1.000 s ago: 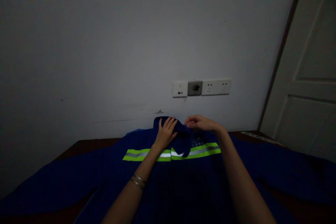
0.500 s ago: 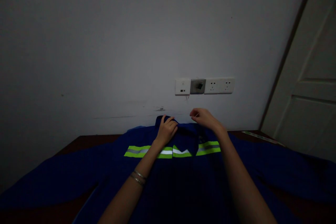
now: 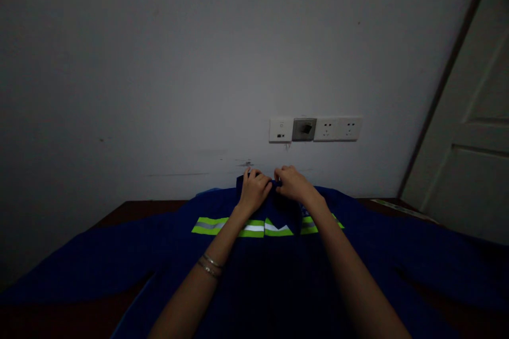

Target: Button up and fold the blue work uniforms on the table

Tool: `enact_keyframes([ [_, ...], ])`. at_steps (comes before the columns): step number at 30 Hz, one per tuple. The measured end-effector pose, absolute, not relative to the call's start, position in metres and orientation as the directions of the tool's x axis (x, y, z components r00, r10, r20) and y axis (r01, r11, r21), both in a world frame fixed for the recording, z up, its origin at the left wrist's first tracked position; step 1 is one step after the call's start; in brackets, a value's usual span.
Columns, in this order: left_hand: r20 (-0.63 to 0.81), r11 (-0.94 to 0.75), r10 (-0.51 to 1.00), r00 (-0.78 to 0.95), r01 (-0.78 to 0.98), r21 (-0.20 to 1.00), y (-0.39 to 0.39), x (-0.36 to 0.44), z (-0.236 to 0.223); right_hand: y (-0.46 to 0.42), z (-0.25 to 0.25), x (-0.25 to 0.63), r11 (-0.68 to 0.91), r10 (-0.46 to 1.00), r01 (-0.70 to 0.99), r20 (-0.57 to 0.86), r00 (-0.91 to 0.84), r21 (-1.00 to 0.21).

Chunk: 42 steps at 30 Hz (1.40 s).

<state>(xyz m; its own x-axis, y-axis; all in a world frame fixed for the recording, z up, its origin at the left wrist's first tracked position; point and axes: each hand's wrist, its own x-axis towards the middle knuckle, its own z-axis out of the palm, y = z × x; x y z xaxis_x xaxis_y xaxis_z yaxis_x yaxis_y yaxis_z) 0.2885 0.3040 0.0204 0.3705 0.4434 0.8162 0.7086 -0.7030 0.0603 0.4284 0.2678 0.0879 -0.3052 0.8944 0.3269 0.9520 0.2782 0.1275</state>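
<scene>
A dark blue work jacket [image 3: 167, 238] lies spread out with its sleeves stretched to both sides. Yellow-green and silver reflective strips [image 3: 226, 226] cross its chest. At the top, my left hand [image 3: 254, 190] has its fingers bent over the collar [image 3: 282, 206], gripping it near the middle. Just to the right, my right hand [image 3: 292, 183] pinches the upper edge of the same collar. The fingertips of both hands are partly hidden by the cloth and the dim light. Two bracelets [image 3: 210, 265] circle my left wrist.
Under the jacket is a dark reddish-brown tabletop [image 3: 131, 211], its back edge against a pale wall [image 3: 178, 74]. Sockets and switches [image 3: 316, 130] are set in the wall above my hands. A flat strip [image 3: 403, 210] lies at the back right, near a white door [image 3: 477, 169].
My right hand has moved left and down from above the jacket onto the collar and closed on it. The fingers of my left hand have curled more at the collar. The view has shifted slightly.
</scene>
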Motion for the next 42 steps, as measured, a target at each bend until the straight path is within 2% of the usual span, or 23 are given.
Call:
enact_keyframes([
  [4,0.796,-0.708,0.451,0.403,0.705,0.044,0.304,0.287,0.024,0.27,0.088,0.431,0.261,0.871,0.955,0.392,-0.295,0.139],
  [9,0.748,-0.682,0.489,0.448,0.732,0.007,0.316,0.271,0.025,0.274,0.089,0.439,0.281,0.867,0.955,0.401,-0.295,0.095],
  [14,0.712,-0.608,0.583,0.391,0.791,0.063,0.335,0.241,0.02,0.282,0.086,0.452,0.301,0.872,0.953,0.395,-0.289,0.032],
  [19,0.685,-0.604,0.614,0.391,0.792,0.09,0.342,0.229,0.017,0.29,0.082,0.465,0.312,0.875,0.95,0.39,-0.285,-0.004],
  [25,0.664,-0.624,0.656,0.358,0.753,0.21,0.338,0.236,0.022,0.286,0.081,0.461,0.274,0.872,0.959,0.404,-0.277,0.067],
  [31,0.657,-0.601,0.692,0.301,0.743,0.293,0.333,0.241,0.029,0.283,0.072,0.427,0.414,0.825,0.899,0.358,-0.437,0.143],
  [35,0.655,-0.654,0.678,0.333,0.68,0.331,0.334,0.237,0.034,0.282,0.066,0.413,0.409,0.805,0.892,0.384,-0.453,0.194],
  [38,0.624,-0.672,0.697,0.355,0.626,0.396,0.334,0.229,0.041,0.281,0.067,0.413,0.407,0.805,0.894,0.39,-0.448,0.187],
  [42,0.591,-0.63,0.748,0.301,0.601,0.492,0.333,0.215,0.052,0.281,0.071,0.417,0.412,0.814,0.902,0.392,-0.428,0.129],
])
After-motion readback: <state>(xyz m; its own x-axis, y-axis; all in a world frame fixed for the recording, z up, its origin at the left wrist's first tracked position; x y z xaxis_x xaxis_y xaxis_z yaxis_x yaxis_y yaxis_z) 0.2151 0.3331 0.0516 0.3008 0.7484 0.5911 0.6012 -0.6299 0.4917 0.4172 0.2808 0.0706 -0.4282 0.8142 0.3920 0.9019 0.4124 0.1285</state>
